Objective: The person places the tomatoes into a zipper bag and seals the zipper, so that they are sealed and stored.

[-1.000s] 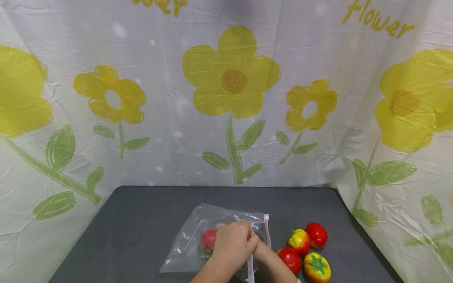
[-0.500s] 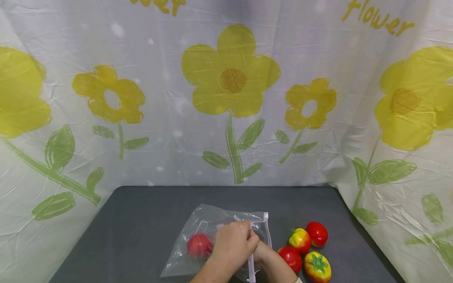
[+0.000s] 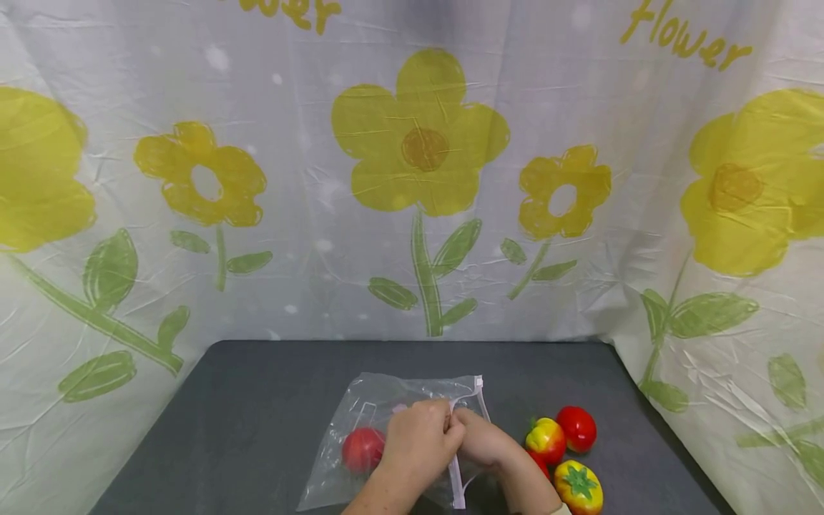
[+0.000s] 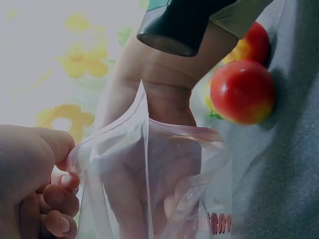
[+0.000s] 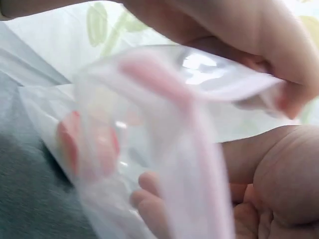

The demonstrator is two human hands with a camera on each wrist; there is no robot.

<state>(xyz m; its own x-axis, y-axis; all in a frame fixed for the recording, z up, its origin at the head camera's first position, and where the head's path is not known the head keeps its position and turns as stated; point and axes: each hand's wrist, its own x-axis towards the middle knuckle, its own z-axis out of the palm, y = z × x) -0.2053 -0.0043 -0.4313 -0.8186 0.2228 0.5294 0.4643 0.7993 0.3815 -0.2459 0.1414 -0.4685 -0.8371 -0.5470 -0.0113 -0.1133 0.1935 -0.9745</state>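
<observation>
A clear zip bag [image 3: 335, 458] with a pale pink zip edge lies on the dark table. One red round fruit [image 3: 363, 450] shows inside its left part. My left hand [image 3: 418, 440] pinches the rim of the mouth between thumb and finger, as the left wrist view shows. Through that mouth reaches my right hand [image 3: 483, 436]; its fingers [image 4: 134, 199] point down behind the clear film. In the right wrist view, the right fingers [image 5: 149, 199] are loosely bent with nothing between them, apart from the red fruit [image 5: 94, 144] deeper in the bag.
Right of the bag, close by my right forearm, lie a red fruit [image 3: 576, 428], a yellow-and-red pepper-shaped one [image 3: 546, 440] and a yellow one with a green star-shaped top [image 3: 577, 486]. Another red fruit [image 3: 538, 463] is mostly hidden by the forearm. A flower-printed curtain [image 3: 309, 250] stands behind the table.
The red fruit in the bag has moved left, out from behind my left hand. My right hand has drawn back slightly to the right. The left hand keeps its pinch on the rim.
</observation>
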